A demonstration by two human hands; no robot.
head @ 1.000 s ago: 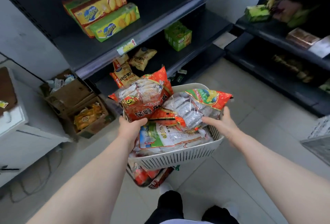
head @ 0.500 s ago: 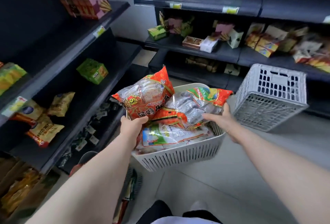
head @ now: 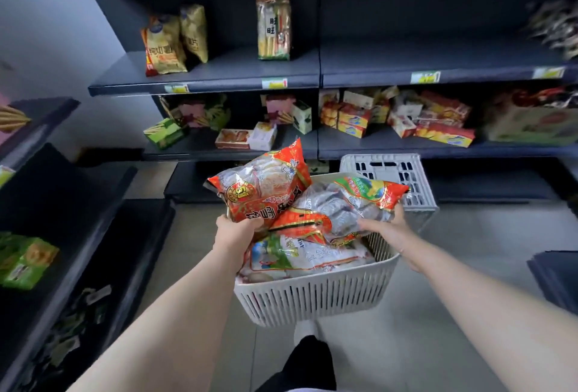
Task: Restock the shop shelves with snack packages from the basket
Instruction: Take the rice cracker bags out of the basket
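My left hand (head: 234, 232) and right hand (head: 386, 229) grip the basket (head: 312, 297) by its rim, fingers curled, facing the shelves (head: 219, 82). The red snack pack (head: 266, 191) rides heaped above the rim, so any tilt could spill it onto the floor (head: 438, 266).

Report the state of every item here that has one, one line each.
white basket, heaped full, held up at both side rims.
left hand, grips the basket's left rim.
right hand, grips the right rim, fingers lying on the clear package.
red package, topmost, tilted.
tall pack, upright on the upper shelf.
grey crate, on the floor behind the basket.
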